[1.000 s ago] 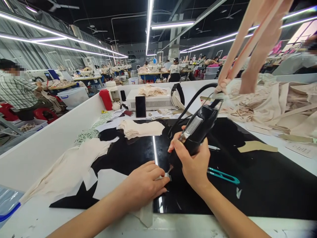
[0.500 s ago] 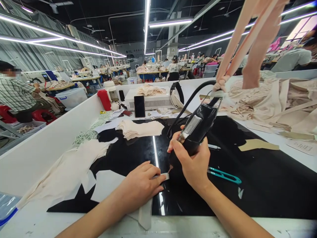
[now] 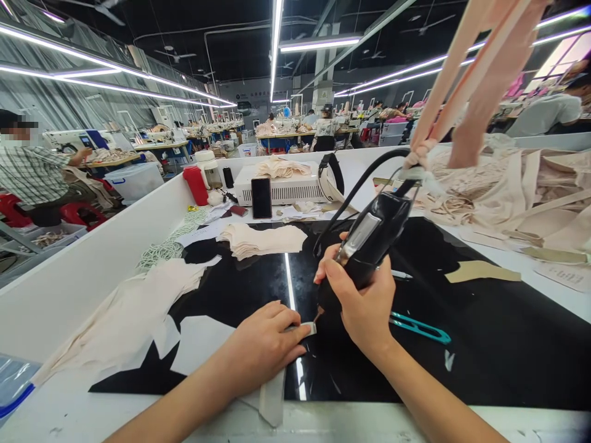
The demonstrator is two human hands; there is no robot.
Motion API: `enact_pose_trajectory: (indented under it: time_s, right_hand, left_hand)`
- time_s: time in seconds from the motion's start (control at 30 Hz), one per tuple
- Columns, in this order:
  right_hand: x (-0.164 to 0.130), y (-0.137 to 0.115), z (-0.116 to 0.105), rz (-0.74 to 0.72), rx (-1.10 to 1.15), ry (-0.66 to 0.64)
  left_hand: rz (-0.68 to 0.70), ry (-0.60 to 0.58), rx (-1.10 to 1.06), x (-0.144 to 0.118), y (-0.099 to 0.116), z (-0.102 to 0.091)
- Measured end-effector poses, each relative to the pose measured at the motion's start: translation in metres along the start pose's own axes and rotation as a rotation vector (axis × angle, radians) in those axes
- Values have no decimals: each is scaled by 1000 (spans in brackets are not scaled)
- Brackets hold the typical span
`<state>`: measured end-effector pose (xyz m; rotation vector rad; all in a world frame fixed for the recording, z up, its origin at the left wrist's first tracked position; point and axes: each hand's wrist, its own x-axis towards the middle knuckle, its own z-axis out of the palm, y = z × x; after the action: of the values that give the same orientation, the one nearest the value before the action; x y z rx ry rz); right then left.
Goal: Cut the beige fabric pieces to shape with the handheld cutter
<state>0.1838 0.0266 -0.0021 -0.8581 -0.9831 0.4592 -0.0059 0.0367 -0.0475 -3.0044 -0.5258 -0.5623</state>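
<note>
Head view: our right hand wrapped round black cutting tool, tip down at strip end. Our left hand pinching pale fabric strip flat on black tabletop, strip running off near edge. Teal snips just beside right wrist. Stack of cream pieces beyond; phone leaning on white box. Hanging pink straps cross upper right, hiding part of hall.

Open black mat right of hands

Blocked left by fabric pieces, behind by stack, right by snips.
</note>
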Motion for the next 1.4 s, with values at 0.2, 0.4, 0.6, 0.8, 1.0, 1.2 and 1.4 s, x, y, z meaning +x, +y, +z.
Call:
enact_pose_trajectory:
  time_s: [0.2,0.4,0.6,0.8,1.0,1.2,1.4]
  right_hand:
    - [-1,1,0,-16,-36,9]
    - [-1,2,0,-10,-89,21]
    - [-5,-2,-4,29,-12,40]
    - [-9,-2,-4,28,-21,22]
    - [-9,-4,-6,9,-52,21]
    - [-10,-6,-13,22,-22,30]
    - [-11,-7,-19,4,28,-18]
  left_hand:
    - [-13,-11,-17,0,1,-1]
    - [-10,-16,-10,1,1,-1]
    - [-9,-6,-1,0,0,1]
    - [-16,-33,6,0,1,-1]
    - [-26,-42,-86,-5,-2,-5]
    - [-34,-10,-127,-18,-2,-5]
    - [-50,25,-134,-23,0,-1]
